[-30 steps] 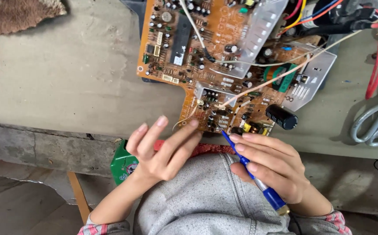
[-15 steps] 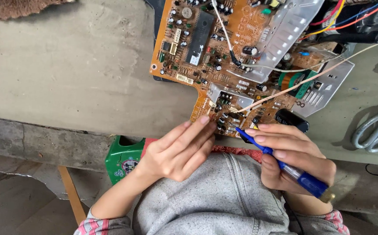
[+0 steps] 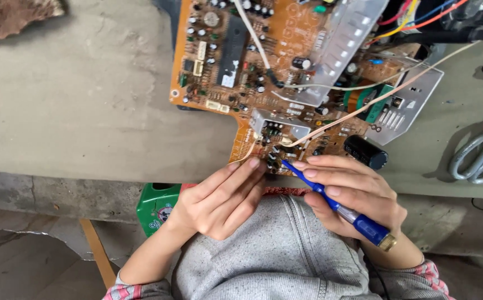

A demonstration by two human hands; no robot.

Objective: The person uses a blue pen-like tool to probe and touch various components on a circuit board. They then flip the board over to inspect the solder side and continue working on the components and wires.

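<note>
So the orange circuit board [image 3: 286,78] is laid flat on the grey workbench [image 3: 74,111], with its lower corner hanging right at the bench edge, just above the lap. That corner is where everything is going on.

To get this kind of close work done cleanly, the blue-handled tool [image 3: 338,210] should probably be kept at a low angle and only its tip brought onto the one joint, since the little capacitors and the metal shield can [image 3: 277,119] are packed tight around it. The board is best steadied from the other side so it isn't nudged off the edge, and the thin pale wire [image 3: 363,108] draped across should be kept clear of the tip.

The right hand [image 3: 352,197] is curled around the tool in a pen-style pinch, thumb and first fingers closed on the shaft, the tip set down among the small parts by the board's edge. The left hand [image 3: 222,197] is loosely half open, nothing gripped, fingers held together and stretched forward so the fingertips [image 3: 254,163] are rested against the board's corner, just beside the tool tip. A big black capacitor [image 3: 365,151] is sat just above the right knuckles.
</note>
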